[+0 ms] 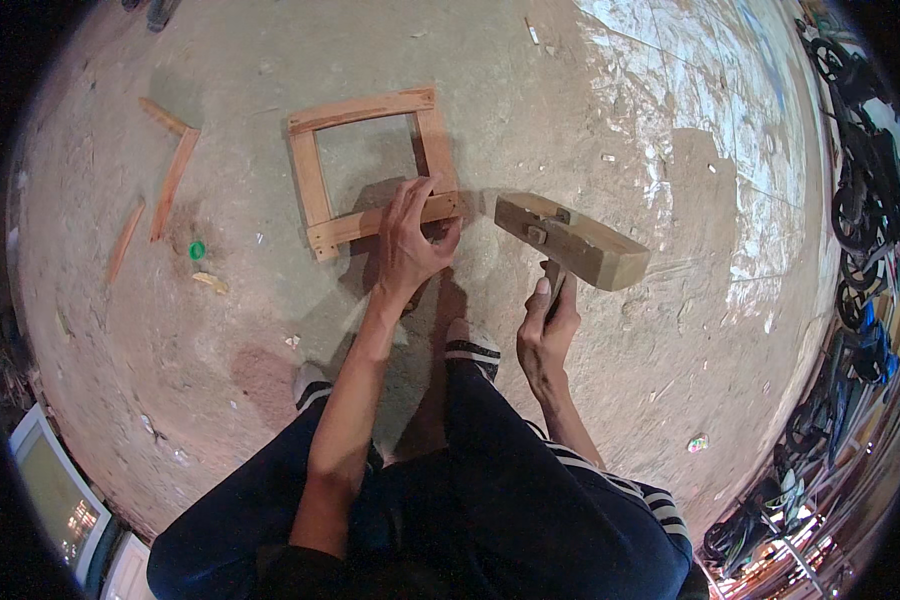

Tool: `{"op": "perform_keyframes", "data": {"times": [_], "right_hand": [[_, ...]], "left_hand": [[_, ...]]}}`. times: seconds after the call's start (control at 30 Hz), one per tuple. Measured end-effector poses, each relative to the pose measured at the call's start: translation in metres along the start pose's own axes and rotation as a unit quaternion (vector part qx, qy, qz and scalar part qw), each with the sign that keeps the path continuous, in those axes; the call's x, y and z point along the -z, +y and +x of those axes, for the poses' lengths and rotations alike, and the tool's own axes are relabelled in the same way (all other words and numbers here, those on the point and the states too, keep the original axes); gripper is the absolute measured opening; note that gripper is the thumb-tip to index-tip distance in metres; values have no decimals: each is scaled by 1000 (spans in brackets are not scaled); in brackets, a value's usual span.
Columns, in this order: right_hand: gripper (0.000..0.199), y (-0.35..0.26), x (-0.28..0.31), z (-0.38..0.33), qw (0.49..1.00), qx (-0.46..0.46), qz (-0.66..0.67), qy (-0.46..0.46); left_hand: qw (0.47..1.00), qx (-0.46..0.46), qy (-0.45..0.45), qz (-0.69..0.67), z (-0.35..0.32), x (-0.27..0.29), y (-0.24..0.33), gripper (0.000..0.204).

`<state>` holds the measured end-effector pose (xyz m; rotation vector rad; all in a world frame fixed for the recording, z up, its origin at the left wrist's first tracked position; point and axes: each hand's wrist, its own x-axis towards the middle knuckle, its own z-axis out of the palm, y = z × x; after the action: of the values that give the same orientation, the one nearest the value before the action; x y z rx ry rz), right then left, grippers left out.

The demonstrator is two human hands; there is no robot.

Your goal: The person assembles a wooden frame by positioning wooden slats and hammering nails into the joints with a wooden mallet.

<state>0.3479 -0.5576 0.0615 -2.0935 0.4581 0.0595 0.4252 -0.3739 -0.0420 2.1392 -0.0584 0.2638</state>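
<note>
My right hand is wrapped round the mallet; the wooden frame lies toward half past ten, nearer my half-curled left hand, hold unclear.

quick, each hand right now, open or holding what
Left hand: open, fingers curved over the wooden frame; contact unclear.
Right hand: closed, holding a wooden mallet.

And it's orange-brown on the wooden frame! Right of it, yellowish-brown on the mallet; left of it, bright green, that round piece; below it, navy trousers striped white; around it, grey-brown floor.
</note>
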Motion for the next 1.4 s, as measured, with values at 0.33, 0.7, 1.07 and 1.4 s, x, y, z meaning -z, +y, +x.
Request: {"op": "perform_keyframes", "data": {"times": [0.33, 0.7, 1.07, 1.4], "right_hand": [[29, 8, -4, -7, 1000, 16, 8, 1], [24, 13, -5, 2, 996, 46, 59, 52], [23, 13, -5, 3, 999, 21, 43, -2], [17, 26, -15, 2, 977, 206, -43, -41]], "left_hand": [[1000, -23, -1, -6, 0, -8, -10, 42], [999, -32, 13, -23, 0, -11, -5, 27], [992, -97, 54, 51, 2, -19, -9, 11], [979, -158, 35, 120, -5, -19, -21, 23]]}}
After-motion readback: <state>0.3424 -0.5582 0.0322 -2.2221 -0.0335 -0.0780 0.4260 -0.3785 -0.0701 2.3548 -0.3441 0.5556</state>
